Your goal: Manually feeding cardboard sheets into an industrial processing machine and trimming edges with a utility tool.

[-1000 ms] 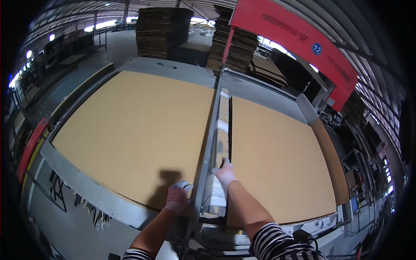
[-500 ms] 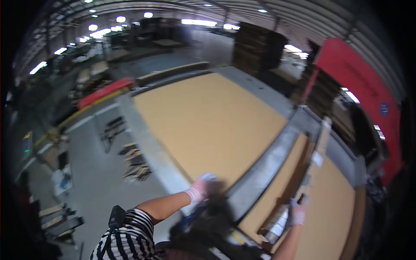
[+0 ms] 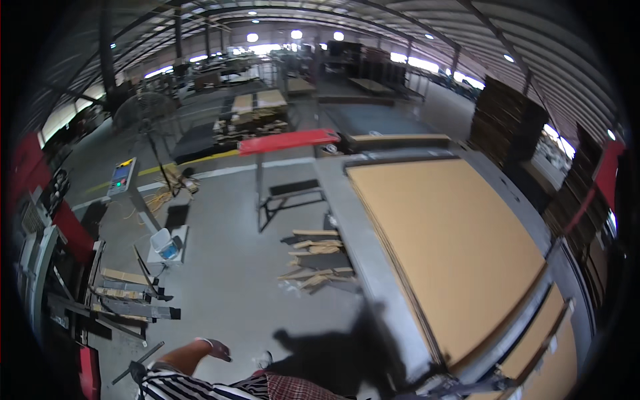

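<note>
My left hand [image 3: 217, 349], in a glove, hangs low over the grey floor. Its fingers look loosely apart, and I see nothing in them. My right hand is out of view. To my right, a stack of large brown cardboard sheets [image 3: 447, 247] lies on a wide grey metal table [image 3: 393, 293]. Narrower cardboard pieces [image 3: 537, 333] rest at the lower right, beyond a long bar along the stack's near side.
Cardboard scraps [image 3: 317, 257] lie on the floor left of the table, near a red-topped stand [image 3: 290, 141]. A control post [image 3: 130, 193] and a bucket [image 3: 165, 245] stand further left. More strips [image 3: 133, 303] lie by the machinery. Tall dark stacks [image 3: 503, 123] rise behind.
My view has swung left, bringing the control post and floor into sight. My left hand has left the sheet's corner and dropped over the floor. My right hand has gone out of view.
</note>
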Demonstrator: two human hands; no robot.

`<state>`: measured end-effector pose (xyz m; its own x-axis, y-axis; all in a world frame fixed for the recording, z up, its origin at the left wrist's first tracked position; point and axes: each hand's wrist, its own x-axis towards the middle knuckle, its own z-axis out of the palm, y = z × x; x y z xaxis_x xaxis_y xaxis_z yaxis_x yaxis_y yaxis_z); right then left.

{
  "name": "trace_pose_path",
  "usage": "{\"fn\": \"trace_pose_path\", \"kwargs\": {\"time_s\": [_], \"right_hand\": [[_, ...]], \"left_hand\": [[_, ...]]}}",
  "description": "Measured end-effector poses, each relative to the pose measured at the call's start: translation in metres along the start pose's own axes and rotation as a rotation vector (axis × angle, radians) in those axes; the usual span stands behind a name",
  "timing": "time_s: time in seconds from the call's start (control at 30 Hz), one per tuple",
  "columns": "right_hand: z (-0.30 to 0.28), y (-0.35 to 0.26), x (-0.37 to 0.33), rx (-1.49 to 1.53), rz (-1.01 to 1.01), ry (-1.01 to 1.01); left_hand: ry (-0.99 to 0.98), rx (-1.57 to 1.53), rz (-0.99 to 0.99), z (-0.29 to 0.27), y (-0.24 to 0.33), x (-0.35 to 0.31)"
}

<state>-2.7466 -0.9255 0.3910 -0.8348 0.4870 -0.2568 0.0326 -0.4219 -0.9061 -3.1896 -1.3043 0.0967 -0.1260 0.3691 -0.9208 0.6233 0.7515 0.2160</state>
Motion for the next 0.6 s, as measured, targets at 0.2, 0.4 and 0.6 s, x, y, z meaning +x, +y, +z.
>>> {"fn": "trace_pose_path", "kwargs": {"time_s": [0.2, 0.4, 0.6], "right_hand": [[0.191, 0.007, 0.233, -0.562, -0.154, -0.120], [0.237, 0.050, 0.446, -0.045, 0.022, -0.121], [0.264, 0.079, 0.681, 0.357, 0.153, 0.014]], "left_hand": [[0.306, -0.026, 0.396, -0.097, -0.071, 0.029], [0.605, -0.316, 0.528, -0.301, -0.138, 0.035], [0.632, -0.548, 0.298, -0.428, -0.272, 0.074]]}}
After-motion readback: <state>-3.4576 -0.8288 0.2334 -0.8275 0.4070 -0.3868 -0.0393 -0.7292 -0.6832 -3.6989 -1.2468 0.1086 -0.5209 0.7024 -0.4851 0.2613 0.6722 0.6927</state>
